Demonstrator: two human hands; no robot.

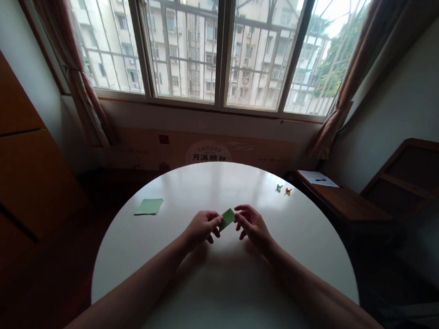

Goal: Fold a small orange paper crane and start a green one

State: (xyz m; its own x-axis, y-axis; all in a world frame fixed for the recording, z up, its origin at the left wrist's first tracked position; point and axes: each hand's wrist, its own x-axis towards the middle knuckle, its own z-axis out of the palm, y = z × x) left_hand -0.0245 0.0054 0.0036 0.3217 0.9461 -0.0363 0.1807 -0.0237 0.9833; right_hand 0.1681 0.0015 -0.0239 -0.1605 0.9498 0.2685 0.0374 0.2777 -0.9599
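Note:
A small folded green paper (227, 218) hangs just above the round white table (182, 281), near its middle. My left hand (201, 228) pinches the paper's left end between thumb and fingers. My right hand (252, 224) pinches the right end, its other fingers curled. Both forearms reach in from the bottom edge of the view.
A flat green sheet (149, 206) lies on the table's left side. Two tiny folded paper figures, one green (279, 188) and one orange (288, 191), sit at the far right. A wooden side table (345, 202) holding a paper and pen (319, 179) stands to the right, under the window.

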